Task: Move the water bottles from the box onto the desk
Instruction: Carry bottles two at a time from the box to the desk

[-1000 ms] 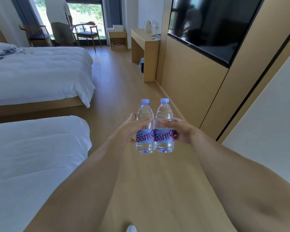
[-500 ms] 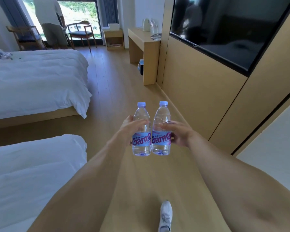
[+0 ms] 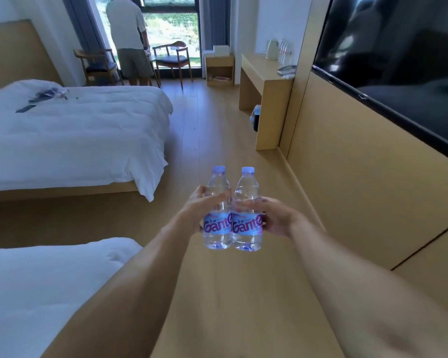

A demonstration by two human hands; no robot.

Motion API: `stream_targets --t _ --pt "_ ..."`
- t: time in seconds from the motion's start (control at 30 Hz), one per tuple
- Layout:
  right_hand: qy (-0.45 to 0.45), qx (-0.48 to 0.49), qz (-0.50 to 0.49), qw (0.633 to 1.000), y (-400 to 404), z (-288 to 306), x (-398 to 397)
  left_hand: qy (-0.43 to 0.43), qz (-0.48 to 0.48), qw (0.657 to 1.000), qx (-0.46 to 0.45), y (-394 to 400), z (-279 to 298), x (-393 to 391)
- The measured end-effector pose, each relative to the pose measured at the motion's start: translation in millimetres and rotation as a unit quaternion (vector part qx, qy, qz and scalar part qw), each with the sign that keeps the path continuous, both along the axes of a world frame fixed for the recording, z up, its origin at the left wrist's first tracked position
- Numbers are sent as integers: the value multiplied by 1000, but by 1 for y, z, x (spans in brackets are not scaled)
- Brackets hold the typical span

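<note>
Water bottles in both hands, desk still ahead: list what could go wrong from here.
1. The left hand and right hand each hold a water bottle, left bottle and right bottle, pressed side by side in mid-air; a bump could loosen either grip.
2. The desk already carries a kettle and a phone, so a careless set-down might knock them.
3. The bed corner narrows the walkway.

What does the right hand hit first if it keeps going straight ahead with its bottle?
Probably nothing soon. The right hand, gripping the right bottle, points down open floor. The desk stands farther ahead, slightly right; depth is unclear, but its near end panel looks like the first obstacle.
</note>
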State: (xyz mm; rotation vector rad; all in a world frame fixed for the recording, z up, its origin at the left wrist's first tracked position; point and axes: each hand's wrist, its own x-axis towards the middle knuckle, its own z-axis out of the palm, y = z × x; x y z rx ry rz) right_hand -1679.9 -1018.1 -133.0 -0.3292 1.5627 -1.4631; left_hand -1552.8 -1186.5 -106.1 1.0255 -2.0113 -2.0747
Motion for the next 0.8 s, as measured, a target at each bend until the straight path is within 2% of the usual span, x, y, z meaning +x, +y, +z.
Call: stream_targets --t 0.13,0.43,0.8 --pt "-12 -9 30 999 -33 4 -61 1 13 1000 3 -30 6 -55" --pt "-12 6 14 1000 -123 -2 -165 -6 13 1000 7 -112 1 -158" --pt "0 18 -20 1000 -282 3 -297 -28 -84 995 40 -285 -5 -315"
